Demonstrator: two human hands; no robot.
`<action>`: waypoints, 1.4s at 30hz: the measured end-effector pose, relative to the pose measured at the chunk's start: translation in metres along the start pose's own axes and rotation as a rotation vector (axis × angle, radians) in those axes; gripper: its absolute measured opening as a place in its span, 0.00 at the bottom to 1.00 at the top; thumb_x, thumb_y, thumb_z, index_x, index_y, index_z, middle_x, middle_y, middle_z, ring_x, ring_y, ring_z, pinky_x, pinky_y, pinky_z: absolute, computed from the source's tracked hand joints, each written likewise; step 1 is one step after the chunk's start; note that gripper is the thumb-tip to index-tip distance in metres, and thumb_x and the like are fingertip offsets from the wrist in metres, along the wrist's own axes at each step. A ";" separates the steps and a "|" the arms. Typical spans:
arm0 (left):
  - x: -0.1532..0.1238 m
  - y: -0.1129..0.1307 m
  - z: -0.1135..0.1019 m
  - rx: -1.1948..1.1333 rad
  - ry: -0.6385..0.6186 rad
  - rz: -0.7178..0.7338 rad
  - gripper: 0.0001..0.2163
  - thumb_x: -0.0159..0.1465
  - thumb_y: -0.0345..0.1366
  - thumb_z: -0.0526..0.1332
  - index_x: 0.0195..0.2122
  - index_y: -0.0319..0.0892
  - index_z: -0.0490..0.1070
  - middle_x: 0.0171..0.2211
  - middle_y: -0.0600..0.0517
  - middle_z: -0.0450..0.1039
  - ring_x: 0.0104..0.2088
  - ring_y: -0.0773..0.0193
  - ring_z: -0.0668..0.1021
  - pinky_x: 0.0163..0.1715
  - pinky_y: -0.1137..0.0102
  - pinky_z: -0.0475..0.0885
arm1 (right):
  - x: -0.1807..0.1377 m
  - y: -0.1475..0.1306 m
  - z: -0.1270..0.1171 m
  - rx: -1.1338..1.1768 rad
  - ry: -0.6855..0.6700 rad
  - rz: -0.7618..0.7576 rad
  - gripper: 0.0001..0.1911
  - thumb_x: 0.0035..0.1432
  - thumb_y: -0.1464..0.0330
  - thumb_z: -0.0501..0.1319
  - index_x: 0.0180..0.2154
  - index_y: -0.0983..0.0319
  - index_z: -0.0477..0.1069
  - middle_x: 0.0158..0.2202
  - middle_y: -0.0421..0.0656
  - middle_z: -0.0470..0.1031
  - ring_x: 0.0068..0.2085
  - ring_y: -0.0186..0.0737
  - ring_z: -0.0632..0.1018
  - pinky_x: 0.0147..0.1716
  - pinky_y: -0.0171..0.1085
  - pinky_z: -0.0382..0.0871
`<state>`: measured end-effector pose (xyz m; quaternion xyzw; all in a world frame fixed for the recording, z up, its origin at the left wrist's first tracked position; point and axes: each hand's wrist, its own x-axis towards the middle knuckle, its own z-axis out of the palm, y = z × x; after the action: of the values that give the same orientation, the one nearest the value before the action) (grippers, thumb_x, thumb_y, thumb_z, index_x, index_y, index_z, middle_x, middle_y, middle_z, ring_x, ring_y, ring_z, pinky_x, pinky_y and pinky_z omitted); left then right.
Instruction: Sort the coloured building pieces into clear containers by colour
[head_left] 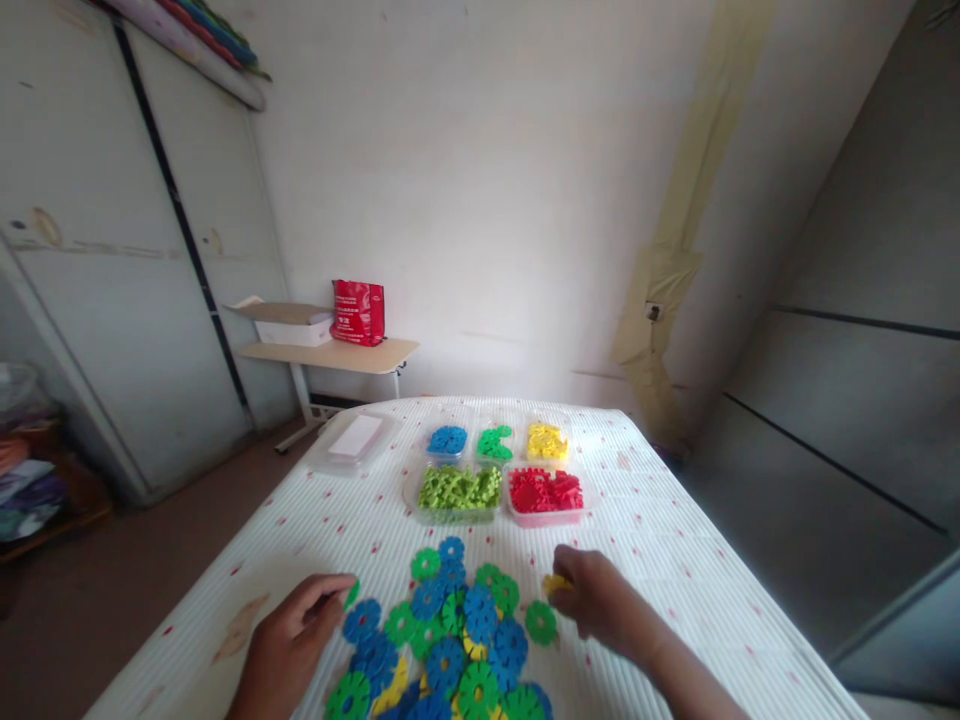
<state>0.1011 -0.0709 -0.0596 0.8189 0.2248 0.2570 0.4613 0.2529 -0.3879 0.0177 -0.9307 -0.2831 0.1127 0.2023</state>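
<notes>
My left hand (291, 640) is closed in a pinch on a green notched disc (352, 594) at the left edge of a loose pile. In my right hand (592, 592), a yellow notched disc (556, 583) is gripped between the fingers, above the cloth right of the pile. Blue discs (445, 665), green discs (478, 690) and a few yellow discs (474, 648) overlap between my hands. One green disc (541, 622) lies just below my right hand. Farther back stand clear tubs of blue pieces (448, 440), green pieces (494, 442) and yellow pieces (547, 441).
Nearer tubs hold lime-green pieces (459, 488) and red pieces (545, 491). A clear lid with a white label (355, 437) lies at the back left of the cloth-covered table (675, 600). Beyond are a small desk (337, 356), a red bag (359, 313) and a white box (294, 328).
</notes>
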 end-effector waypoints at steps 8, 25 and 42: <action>0.005 0.009 0.007 0.070 0.050 0.122 0.10 0.55 0.40 0.55 0.31 0.43 0.73 0.29 0.53 0.76 0.30 0.63 0.77 0.30 0.72 0.72 | 0.086 -0.028 -0.078 -0.016 0.249 -0.015 0.13 0.60 0.64 0.56 0.45 0.64 0.67 0.42 0.44 0.71 0.38 0.36 0.74 0.36 0.40 0.71; -0.017 0.037 0.009 0.328 -0.260 0.624 0.04 0.53 0.31 0.60 0.28 0.43 0.73 0.32 0.50 0.71 0.35 0.60 0.71 0.37 0.65 0.65 | 0.010 -0.041 0.043 -0.079 -0.033 -0.335 0.10 0.50 0.75 0.53 0.33 0.60 0.69 0.35 0.40 0.70 0.36 0.33 0.72 0.35 0.29 0.61; -0.014 0.031 0.013 0.304 -0.238 0.610 0.08 0.51 0.25 0.56 0.26 0.43 0.72 0.29 0.52 0.70 0.34 0.62 0.70 0.36 0.66 0.64 | -0.005 -0.051 0.036 -0.062 -0.080 -0.391 0.13 0.53 0.72 0.53 0.39 0.56 0.71 0.41 0.40 0.69 0.39 0.34 0.73 0.37 0.29 0.63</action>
<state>0.1020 -0.1023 -0.0414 0.9317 -0.0496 0.2493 0.2594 0.2125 -0.3407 0.0091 -0.8585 -0.4696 0.0995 0.1802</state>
